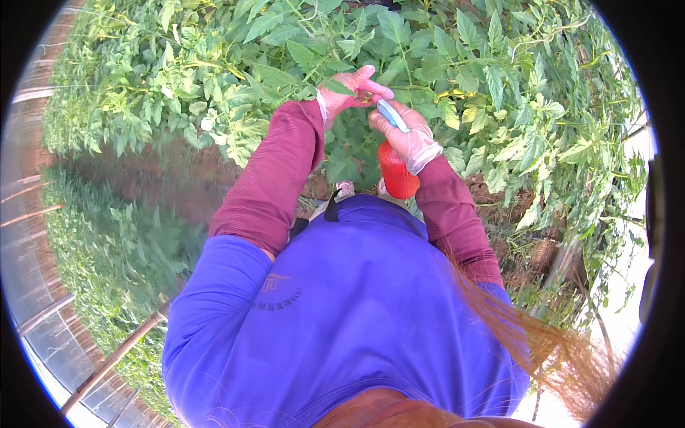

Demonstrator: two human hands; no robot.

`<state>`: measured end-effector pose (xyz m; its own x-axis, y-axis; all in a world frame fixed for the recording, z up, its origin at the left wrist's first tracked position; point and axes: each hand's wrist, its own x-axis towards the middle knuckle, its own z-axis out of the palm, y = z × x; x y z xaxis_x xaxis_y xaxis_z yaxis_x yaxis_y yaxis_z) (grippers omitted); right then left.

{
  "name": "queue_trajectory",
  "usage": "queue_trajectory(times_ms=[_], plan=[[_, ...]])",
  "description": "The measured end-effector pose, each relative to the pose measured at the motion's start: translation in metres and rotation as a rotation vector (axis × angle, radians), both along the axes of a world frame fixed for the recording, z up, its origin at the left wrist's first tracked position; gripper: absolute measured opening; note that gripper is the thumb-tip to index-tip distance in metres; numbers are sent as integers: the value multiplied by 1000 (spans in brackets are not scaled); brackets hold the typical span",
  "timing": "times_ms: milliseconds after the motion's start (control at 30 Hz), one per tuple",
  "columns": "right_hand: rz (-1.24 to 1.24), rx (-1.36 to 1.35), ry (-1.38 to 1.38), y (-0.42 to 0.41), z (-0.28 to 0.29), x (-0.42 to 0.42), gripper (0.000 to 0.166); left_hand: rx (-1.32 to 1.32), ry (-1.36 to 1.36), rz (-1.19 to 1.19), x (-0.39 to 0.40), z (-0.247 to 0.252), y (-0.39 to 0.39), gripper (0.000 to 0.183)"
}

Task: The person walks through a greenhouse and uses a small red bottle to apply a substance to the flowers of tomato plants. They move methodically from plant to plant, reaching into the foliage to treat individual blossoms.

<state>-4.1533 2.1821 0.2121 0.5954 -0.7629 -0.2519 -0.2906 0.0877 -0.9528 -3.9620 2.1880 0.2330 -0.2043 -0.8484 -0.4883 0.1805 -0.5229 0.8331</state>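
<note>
My right hand (411,135), in a thin clear glove, grips a hand spray bottle (398,174) with a ribbed red body. Its blue-and-white spray head (392,115) sticks out above my fingers, with the nozzle end close to my left hand. My left hand (333,102), also gloved and with pink-stained fingertips, is raised among the tomato plants (278,75). Its fingers are spread around a small yellowish cluster (365,97), perhaps flowers. A tomato leaf partly covers that palm, so whether the fingers pinch the stem cannot be made out.
Dense tomato foliage (535,117) spreads ahead and to both sides. Bare soil (155,174) shows between rows at left. A slanting pole (120,353) crosses the lower left, near clear sheeting (24,155). My shoes (345,188) are close to the plant bases.
</note>
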Motion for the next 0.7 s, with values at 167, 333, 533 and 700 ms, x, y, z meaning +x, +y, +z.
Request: queue_trajectory(times_ms=[167,333,533,700], plan=[[98,30,18,-18,-22,-11,30,-32,200,180,-3,-3,1,67],[197,-27,-1,-18,-8,-21,36,-3,255,243,-6,-7,6,68],[244,-34,-2,-16,-14,-21,28,9,122,253,-18,-1,18,69],[201,-90,-55,-12,-11,-8,31,27,74,275,-21,-6,20,55]])
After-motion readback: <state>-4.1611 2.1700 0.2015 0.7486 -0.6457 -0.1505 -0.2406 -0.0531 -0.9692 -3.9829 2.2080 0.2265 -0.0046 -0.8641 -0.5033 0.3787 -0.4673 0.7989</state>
